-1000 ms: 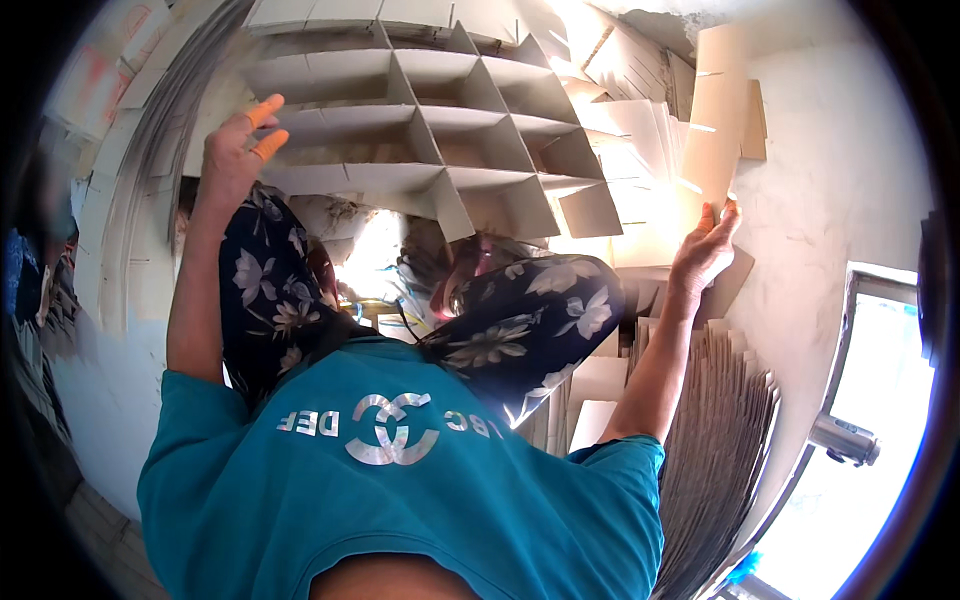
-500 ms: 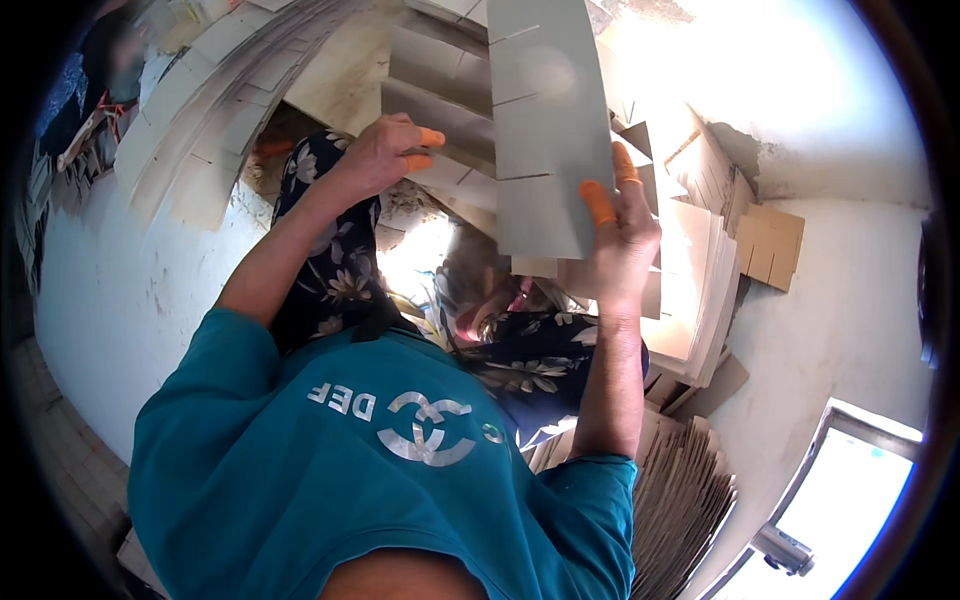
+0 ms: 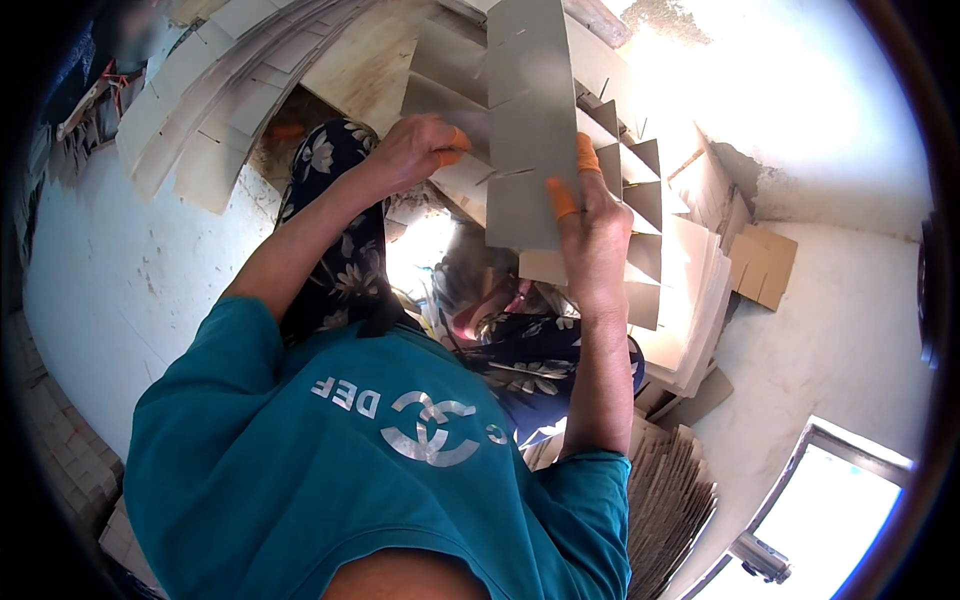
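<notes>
My right hand [image 3: 597, 225] grips the right edge of a long grey slotted cardboard strip [image 3: 532, 130], with orange finger covers on the thumb and a finger. The strip lies over a partition grid of cardboard dividers [image 3: 640, 235], hiding its middle; cells show on both sides. To the left, my left hand [image 3: 415, 150], also with orange finger covers, has its fingertips pinched together at the upper edge of a cardboard cross strip [image 3: 462, 182]. Whether the long strip's slots sit on the cross strips cannot be made out.
Stacked slotted cardboard sheets [image 3: 225, 100] fan out at far left. More sheets [image 3: 690, 290] stand right of the grid, beside a loose brown piece [image 3: 763, 265] against the wall. A dense cardboard stack [image 3: 670, 500] is near my right elbow. My patterned trouser legs [image 3: 335, 250] flank the work.
The long cardboard strip and my right hand have shifted left, uncovering more cells on the right. My left hand has moved slightly right, and its fingers have closed together.
</notes>
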Motion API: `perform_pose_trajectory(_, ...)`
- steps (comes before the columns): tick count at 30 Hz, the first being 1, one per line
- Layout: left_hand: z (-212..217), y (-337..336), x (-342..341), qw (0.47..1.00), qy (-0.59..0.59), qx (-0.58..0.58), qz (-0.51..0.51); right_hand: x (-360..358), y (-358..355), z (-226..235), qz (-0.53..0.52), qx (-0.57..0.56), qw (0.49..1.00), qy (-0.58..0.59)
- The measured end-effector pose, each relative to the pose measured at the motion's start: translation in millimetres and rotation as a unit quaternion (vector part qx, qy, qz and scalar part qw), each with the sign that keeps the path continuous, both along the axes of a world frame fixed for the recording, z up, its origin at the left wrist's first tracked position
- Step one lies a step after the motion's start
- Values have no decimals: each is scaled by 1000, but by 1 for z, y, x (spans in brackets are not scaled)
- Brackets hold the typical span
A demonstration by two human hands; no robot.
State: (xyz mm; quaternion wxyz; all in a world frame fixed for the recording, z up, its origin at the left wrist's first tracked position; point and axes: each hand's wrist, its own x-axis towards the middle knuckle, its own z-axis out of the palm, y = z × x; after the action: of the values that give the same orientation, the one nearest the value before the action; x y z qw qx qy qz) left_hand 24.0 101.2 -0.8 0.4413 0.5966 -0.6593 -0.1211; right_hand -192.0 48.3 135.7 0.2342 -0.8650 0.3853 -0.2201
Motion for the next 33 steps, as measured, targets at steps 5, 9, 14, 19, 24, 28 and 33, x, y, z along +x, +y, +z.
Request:
perform_pose_trajectory(5, -6, -3, -2, 999, 33, -4, -10, 6, 4, -7, -5, 31, 999, 27)
perform_pose_trajectory(9, -2, -5, -3, 1000, 26, -5, -10, 14, 0, -21, 9, 19, 1000, 14)
perform_pose_trajectory(14, 4, -5, -2, 997, 58, 46, -8, 16, -4, -32, 70, -9, 997, 31)
perform_pose_trajectory(19, 6, -4, -3, 997, 63, 52, -13, 16, 1, -68, 83, -51, 995, 26)
perform_pose_trajectory(24, 9, -4, -4, 995, 72, 72, -6, 24, 5, -67, 33, -16, 997, 73)
perform_pose_trajectory(28, 1, -6, 1, 997, 62, 49, 2, 31, 3, -51, 57, -21, 994, 88)
perform_pose_trajectory(33, 1, -8, -1, 997, 64, 40, -9, 26, 8, -97, 78, -64, 991, 92)
